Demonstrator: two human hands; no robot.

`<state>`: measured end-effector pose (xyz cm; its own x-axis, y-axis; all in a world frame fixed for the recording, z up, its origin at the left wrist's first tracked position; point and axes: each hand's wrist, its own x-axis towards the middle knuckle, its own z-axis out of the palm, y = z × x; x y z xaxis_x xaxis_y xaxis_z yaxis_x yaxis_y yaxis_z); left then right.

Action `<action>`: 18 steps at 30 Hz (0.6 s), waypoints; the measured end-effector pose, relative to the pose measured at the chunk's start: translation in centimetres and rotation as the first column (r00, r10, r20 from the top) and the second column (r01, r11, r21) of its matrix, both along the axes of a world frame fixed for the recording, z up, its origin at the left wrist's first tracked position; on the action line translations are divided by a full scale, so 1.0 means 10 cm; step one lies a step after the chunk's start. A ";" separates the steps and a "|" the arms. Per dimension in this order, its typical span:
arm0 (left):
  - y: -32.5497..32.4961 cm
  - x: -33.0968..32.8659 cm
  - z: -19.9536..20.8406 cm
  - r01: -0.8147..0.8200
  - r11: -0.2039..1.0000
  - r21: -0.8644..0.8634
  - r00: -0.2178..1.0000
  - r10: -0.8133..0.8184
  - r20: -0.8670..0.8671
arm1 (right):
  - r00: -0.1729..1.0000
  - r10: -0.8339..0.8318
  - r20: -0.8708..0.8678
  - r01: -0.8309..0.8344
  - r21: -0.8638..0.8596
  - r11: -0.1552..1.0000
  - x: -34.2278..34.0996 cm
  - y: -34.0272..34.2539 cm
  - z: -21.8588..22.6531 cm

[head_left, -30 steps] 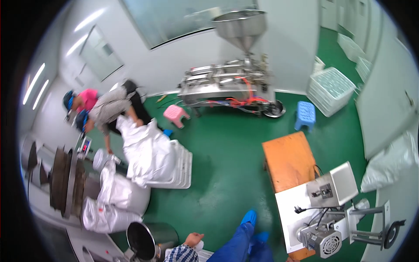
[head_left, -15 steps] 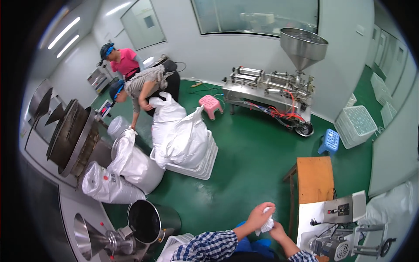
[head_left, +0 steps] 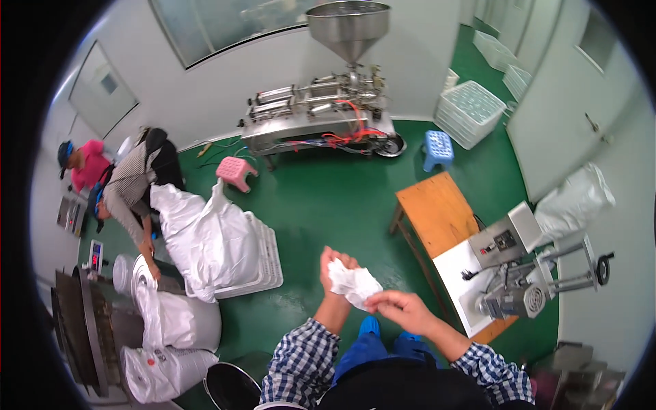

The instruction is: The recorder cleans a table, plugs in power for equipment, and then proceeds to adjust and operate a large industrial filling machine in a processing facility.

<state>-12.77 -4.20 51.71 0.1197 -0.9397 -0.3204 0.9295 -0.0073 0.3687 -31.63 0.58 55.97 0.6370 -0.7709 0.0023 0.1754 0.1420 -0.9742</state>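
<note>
A crumpled white piece of tissue or thin cloth (head_left: pixel 357 284) is held out in front of me between both hands. My left hand (head_left: pixel 331 275) curls around its far left side, palm turned inward, with part of the fingers hidden by the white piece. At the near right edge of the same piece, my right hand (head_left: pixel 404 312) pinches it between thumb and fingers. Checked blue-and-white sleeves cover both forearms. Nothing else touches either hand; the green floor lies below them.
An orange wooden table (head_left: pixel 437 212) with a motor-driven machine (head_left: pixel 516 301) stands to my right. At left, full white sacks (head_left: pixel 205 239) sit on stacked crates, near a bending co-worker (head_left: pixel 130 178). A filling machine with a steel hopper (head_left: pixel 348 31), a pink stool (head_left: pixel 236 172) and a blue stool (head_left: pixel 438 149) stand farther off.
My view has swung to the right. Both hands have come up and farther forward, and the white piece, bunched up before, is now more spread out between them.
</note>
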 end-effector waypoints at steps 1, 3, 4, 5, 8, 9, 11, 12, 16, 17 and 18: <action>-0.07 -0.03 0.10 0.078 0.979 -0.189 0.980 -0.110 -0.168 | 0.999 -0.034 -0.007 0.034 0.007 0.999 -0.06 0.02 -0.07; -0.14 -0.31 0.37 0.171 0.959 -0.227 0.953 -0.220 -0.208 | 0.966 -0.215 -0.145 0.235 0.139 0.962 -0.22 -0.03 -0.38; -0.15 -0.45 0.50 0.224 0.936 -0.273 0.927 -0.290 -0.236 | 0.917 -0.219 -0.332 0.273 0.122 0.954 -0.29 0.00 -0.50; -0.16 -0.59 0.56 0.257 0.927 -0.273 0.915 -0.324 -0.241 | 0.907 -0.253 -0.337 0.308 0.122 0.943 -0.34 0.09 -0.58; -0.02 -0.92 0.40 0.324 0.926 -0.192 0.938 -0.288 0.192 | 0.951 -0.292 -0.102 0.308 0.217 0.926 -0.31 0.32 -0.53; 0.09 -1.02 0.29 0.372 0.910 -0.181 0.922 -0.340 0.183 | 0.934 -0.341 -0.111 0.357 0.228 0.906 -0.34 0.36 -0.47; 0.30 -1.24 0.10 0.265 0.964 -0.014 0.430 -0.105 0.897 | 0.935 -0.346 0.076 0.293 0.382 0.876 -0.46 0.43 -0.31; 0.37 -1.31 0.01 0.329 0.944 -0.009 0.432 -0.142 0.891 | 0.927 -0.374 0.031 0.344 0.332 0.878 -0.52 0.49 -0.34; 0.49 -1.55 -0.19 0.559 0.829 0.024 0.037 -0.054 0.998 | 0.867 -0.479 -0.135 0.498 0.249 0.831 -0.75 0.72 -0.56; 0.54 -1.67 -0.17 0.618 0.784 0.054 -0.094 0.006 0.996 | 0.841 -0.532 -0.097 0.537 0.260 0.802 -0.81 0.80 -0.70; 0.59 -1.73 -0.17 0.646 0.762 0.045 -0.089 0.016 0.996 | 0.821 -0.563 -0.098 0.567 0.252 0.784 -0.87 0.86 -0.78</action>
<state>-30.04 1.74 50.06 -0.3752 -0.9213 0.1018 -0.3667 0.2484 0.8966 -40.37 9.17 48.21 0.0854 -0.9634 -0.2542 0.2880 0.2681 -0.9193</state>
